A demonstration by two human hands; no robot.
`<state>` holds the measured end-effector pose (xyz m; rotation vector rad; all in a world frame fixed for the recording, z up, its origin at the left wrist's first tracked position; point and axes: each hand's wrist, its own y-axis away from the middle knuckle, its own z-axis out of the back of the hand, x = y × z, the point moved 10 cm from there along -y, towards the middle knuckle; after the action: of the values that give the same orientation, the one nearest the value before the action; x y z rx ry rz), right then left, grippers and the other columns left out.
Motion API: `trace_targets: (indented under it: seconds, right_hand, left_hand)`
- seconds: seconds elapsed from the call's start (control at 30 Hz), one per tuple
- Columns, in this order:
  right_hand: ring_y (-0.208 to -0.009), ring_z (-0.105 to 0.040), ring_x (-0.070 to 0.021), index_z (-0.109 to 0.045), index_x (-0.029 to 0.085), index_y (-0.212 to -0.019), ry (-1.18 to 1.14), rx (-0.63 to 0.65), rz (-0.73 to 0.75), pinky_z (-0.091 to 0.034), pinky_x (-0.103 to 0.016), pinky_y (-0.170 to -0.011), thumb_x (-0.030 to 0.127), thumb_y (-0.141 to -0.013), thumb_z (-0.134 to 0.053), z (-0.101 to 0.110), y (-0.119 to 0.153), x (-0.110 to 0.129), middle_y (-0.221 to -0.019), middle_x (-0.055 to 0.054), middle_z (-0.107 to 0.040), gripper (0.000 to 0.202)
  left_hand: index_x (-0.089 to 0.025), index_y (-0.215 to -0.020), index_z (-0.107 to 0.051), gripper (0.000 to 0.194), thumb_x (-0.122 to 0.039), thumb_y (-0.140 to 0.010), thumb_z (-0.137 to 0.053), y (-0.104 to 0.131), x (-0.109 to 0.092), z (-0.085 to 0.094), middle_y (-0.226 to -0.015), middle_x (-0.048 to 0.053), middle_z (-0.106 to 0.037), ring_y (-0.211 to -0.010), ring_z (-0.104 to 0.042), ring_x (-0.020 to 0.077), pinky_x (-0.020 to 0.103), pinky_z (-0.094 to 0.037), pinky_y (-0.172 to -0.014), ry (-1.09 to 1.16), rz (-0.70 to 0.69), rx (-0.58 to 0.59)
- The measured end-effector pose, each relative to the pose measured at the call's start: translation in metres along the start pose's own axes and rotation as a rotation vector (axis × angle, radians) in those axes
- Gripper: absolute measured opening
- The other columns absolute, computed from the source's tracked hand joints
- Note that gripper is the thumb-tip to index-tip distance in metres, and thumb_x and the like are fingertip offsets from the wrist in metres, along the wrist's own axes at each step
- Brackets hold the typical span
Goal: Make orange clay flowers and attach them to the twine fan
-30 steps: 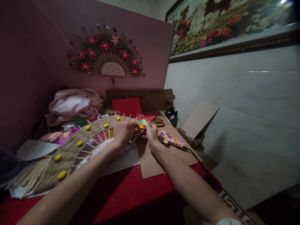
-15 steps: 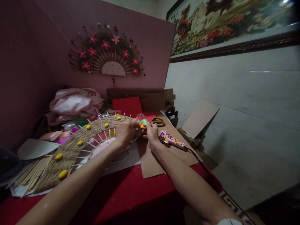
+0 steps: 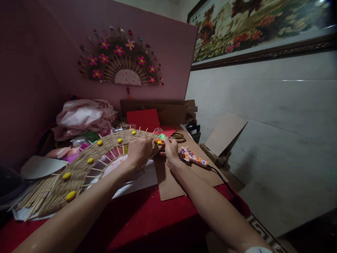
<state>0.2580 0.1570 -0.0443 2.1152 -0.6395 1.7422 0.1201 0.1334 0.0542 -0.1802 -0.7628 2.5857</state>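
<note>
A half-round fan (image 3: 109,147) covered in twine, with yellow buttons and thin wooden sticks, lies across the left side of the table. At its right end sits an orange flower (image 3: 159,142) with a yellow centre. My left hand (image 3: 140,150) is closed at the fan just left of this flower; what its fingers hold is hidden. From the right, my right hand (image 3: 172,149) is closed round the fan's right end, fingers curled underneath beside the flower. A green piece (image 3: 162,136) shows just behind the flower. Right of my right hand lies a flower-patterned glue gun (image 3: 195,159) with a black cord.
Brown cardboard (image 3: 171,182) lies under my hands on the red tablecloth (image 3: 131,214). Scissors (image 3: 179,137) and red paper (image 3: 143,119) are behind. Loose sticks (image 3: 39,196) and pink cloth (image 3: 84,116) are at left. A finished fan (image 3: 119,59) hangs on the pink wall.
My left hand has drawn slightly left, off the orange flower, so more of its petals show. My right hand stays nearly where it was.
</note>
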Motion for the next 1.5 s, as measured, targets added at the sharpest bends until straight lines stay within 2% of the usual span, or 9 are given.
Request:
trace_targets:
  seconds: [0.17,0.33,0.47,0.63,0.93,1.1,1.2,1.33,1.5]
  right_hand:
    - [-0.058,-0.059,-0.0091,-0.053,0.017,-0.089,0.023,-0.041,-0.021,-0.045,-0.013,-0.034,0.039,-0.080,-0.053,0.003,-0.001,-0.001,-0.086,-0.004,-0.063,0.024]
    - [-0.055,-0.057,-0.0074,-0.054,0.017,-0.089,0.033,-0.050,-0.022,-0.045,-0.012,-0.033,0.040,-0.080,-0.054,0.004,-0.003,-0.003,-0.083,-0.003,-0.063,0.025]
    - [-0.054,-0.056,-0.0067,-0.054,0.017,-0.086,0.037,-0.047,-0.023,-0.044,-0.011,-0.034,0.039,-0.080,-0.054,0.004,-0.004,-0.003,-0.082,-0.003,-0.063,0.023]
    - [-0.053,-0.057,-0.0074,-0.053,0.017,-0.088,0.038,-0.052,-0.020,-0.044,-0.012,-0.032,0.039,-0.081,-0.052,0.004,-0.003,-0.003,-0.083,-0.003,-0.063,0.023]
    - [-0.053,-0.056,-0.0085,-0.053,0.017,-0.086,0.056,-0.044,0.002,-0.044,-0.015,-0.031,0.036,-0.082,-0.051,0.004,-0.002,-0.002,-0.083,-0.003,-0.062,0.020]
    - [-0.055,-0.057,-0.0095,-0.053,0.017,-0.087,0.065,-0.048,0.017,-0.044,-0.015,-0.032,0.037,-0.082,-0.051,0.004,-0.003,-0.001,-0.084,-0.003,-0.062,0.020]
    - [-0.056,-0.058,-0.0097,-0.054,0.018,-0.087,0.070,-0.043,0.016,-0.043,-0.014,-0.033,0.037,-0.082,-0.051,0.003,-0.003,-0.001,-0.083,-0.003,-0.062,0.020]
    - [-0.053,-0.057,-0.0093,-0.053,0.017,-0.086,0.071,-0.040,0.013,-0.043,-0.014,-0.031,0.037,-0.083,-0.050,0.002,-0.003,-0.001,-0.081,-0.003,-0.062,0.020]
    - [-0.050,-0.054,-0.0070,-0.052,0.017,-0.086,0.061,-0.048,0.013,-0.043,-0.013,-0.031,0.036,-0.082,-0.052,0.003,-0.001,0.002,-0.080,-0.002,-0.062,0.019]
  left_hand:
    - [-0.023,-0.093,-0.071,0.031,-0.025,-0.085,-0.041,0.006,-0.002,-0.006,-0.079,0.010,-0.072,-0.069,-0.065,0.0238,0.030,-0.040,-0.058,-0.048,0.001,0.057]
    - [-0.023,-0.095,-0.072,0.034,-0.031,-0.087,-0.039,0.005,-0.006,-0.014,-0.076,0.011,-0.072,-0.066,-0.065,0.0250,0.032,-0.041,-0.058,-0.068,-0.017,0.106]
    - [-0.023,-0.093,-0.072,0.035,-0.032,-0.087,-0.039,0.005,-0.006,-0.014,-0.077,0.011,-0.072,-0.067,-0.066,0.0256,0.032,-0.042,-0.058,-0.080,-0.037,0.110]
    - [-0.024,-0.097,-0.071,0.035,-0.029,-0.087,-0.039,0.006,-0.001,-0.013,-0.080,0.010,-0.072,-0.069,-0.065,0.0235,0.031,-0.042,-0.060,-0.075,0.015,0.120]
    - [-0.022,-0.094,-0.072,0.037,-0.033,-0.088,-0.037,0.006,-0.005,-0.016,-0.077,0.012,-0.071,-0.068,-0.065,0.0250,0.032,-0.043,-0.060,-0.067,-0.012,0.141]
    - [-0.027,-0.112,-0.065,0.036,-0.035,-0.090,-0.038,0.008,-0.007,-0.011,-0.076,0.010,-0.072,-0.066,-0.066,0.0240,0.031,-0.042,-0.058,-0.073,-0.026,0.089]
    - [-0.027,-0.119,-0.061,0.039,-0.037,-0.091,-0.035,0.009,-0.012,-0.015,-0.076,0.010,-0.072,-0.064,-0.066,0.0244,0.030,-0.041,-0.056,-0.102,-0.061,0.122]
    - [-0.026,-0.114,-0.063,0.038,-0.033,-0.091,-0.034,0.009,-0.012,-0.016,-0.077,0.010,-0.072,-0.065,-0.066,0.0248,0.030,-0.041,-0.056,-0.106,-0.057,0.131]
    - [-0.021,-0.093,-0.069,0.035,-0.030,-0.088,-0.035,0.010,-0.004,-0.011,-0.077,0.012,-0.072,-0.067,-0.066,0.0264,0.031,-0.040,-0.055,-0.095,0.006,0.099]
